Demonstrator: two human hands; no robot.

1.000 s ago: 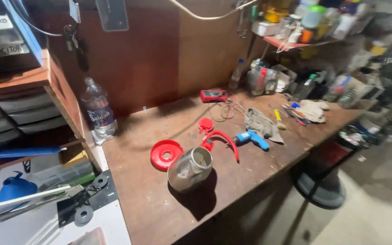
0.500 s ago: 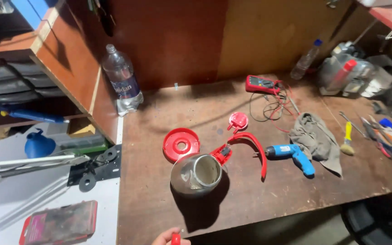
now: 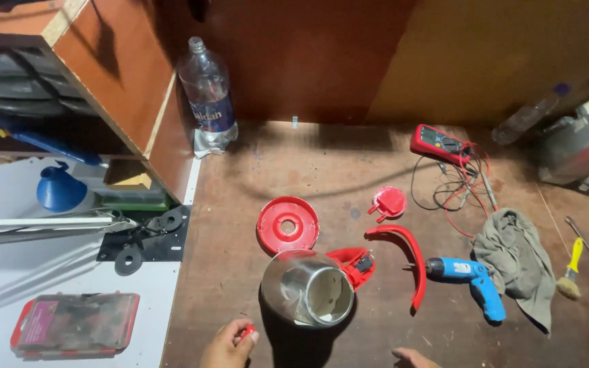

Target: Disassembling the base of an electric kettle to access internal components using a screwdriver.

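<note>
My left hand [image 3: 228,345] is at the bottom edge of the wooden workbench [image 3: 322,163], fingers pinched on a small red part [image 3: 247,332]. Just right of it lies a shiny metal kettle body [image 3: 307,288] on its side, with a red handle base [image 3: 357,264] attached. Only the fingertips of my right hand [image 3: 414,358] show at the bottom edge, below the kettle, holding nothing that I can see. A round red base plate [image 3: 288,225], a small red cap piece [image 3: 388,203] and a curved red handle shell [image 3: 407,262] lie around the kettle.
A blue cordless screwdriver [image 3: 468,276] rests by a grey rag [image 3: 516,262]. A red multimeter [image 3: 439,143] with tangled leads sits at the back right, a plastic bottle [image 3: 206,95] at the back left. A yellow-handled brush [image 3: 570,269], a blue funnel [image 3: 59,189] and a red case [image 3: 73,324] lie nearby.
The view has tilted down and closer to the bench. My left hand with the small red part has come further into view, and my right fingertips have appeared at the bottom edge.
</note>
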